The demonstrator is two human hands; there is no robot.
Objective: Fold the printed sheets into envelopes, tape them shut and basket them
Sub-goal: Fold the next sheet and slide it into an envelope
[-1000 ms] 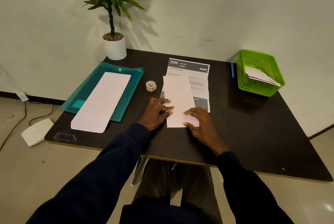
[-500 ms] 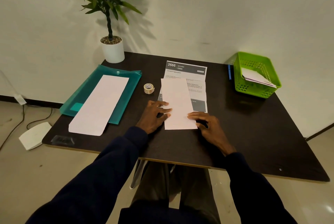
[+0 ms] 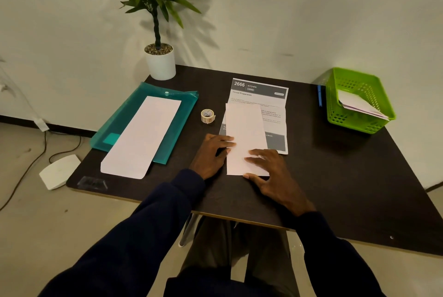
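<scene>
A printed sheet [image 3: 263, 95] headed "2666 Kitchen" lies on the dark table [image 3: 335, 176]. Its left part is folded over as a long white flap [image 3: 244, 124]. My left hand [image 3: 211, 155] presses flat on the flap's left edge. My right hand [image 3: 271, 172] rests with spread fingers on the flap's near end. A small roll of tape [image 3: 207, 116] stands just left of the sheet. A green basket [image 3: 354, 126] at the right rear holds folded white paper [image 3: 359, 105].
A teal plastic folder [image 3: 177, 133] lies at the left with a long white folded sheet [image 3: 143, 138] on top. A potted plant [image 3: 160, 61] stands at the back. A blue pen [image 3: 319, 97] lies beside the basket. A white device [image 3: 58, 172] sits on the floor.
My right hand slid off to the flap's right edge, then came back onto its near end. My left hand stayed on the left edge. The camera view shifted slightly.
</scene>
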